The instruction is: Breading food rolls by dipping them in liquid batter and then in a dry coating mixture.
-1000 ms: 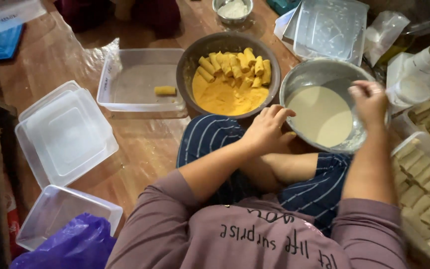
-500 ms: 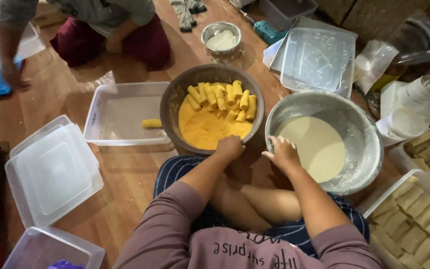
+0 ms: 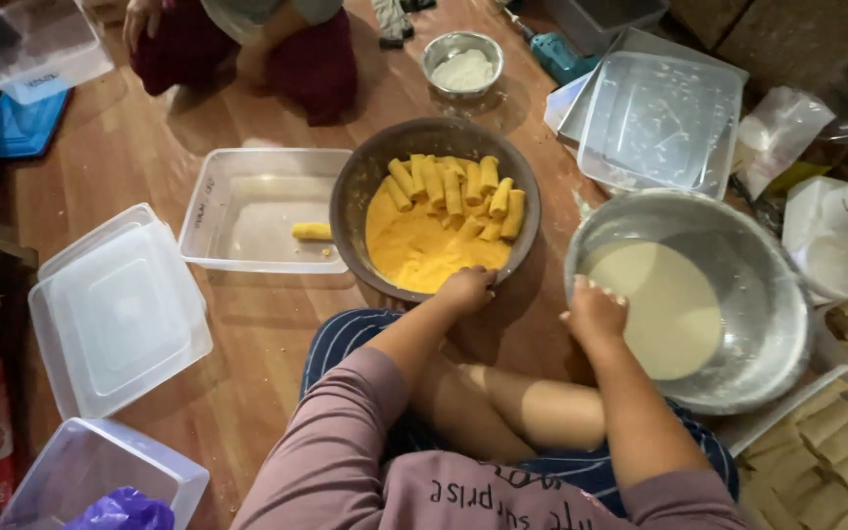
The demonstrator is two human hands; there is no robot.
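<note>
Brown bowl (image 3: 355, 196) rim under left hand (image 3: 465, 291) fingers.

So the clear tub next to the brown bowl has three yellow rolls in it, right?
Not quite. The head view shows just one yellow roll lying in the clear tub. The tub does sit next to the brown bowl, and the many other yellow rolls are in that bowl.
</note>
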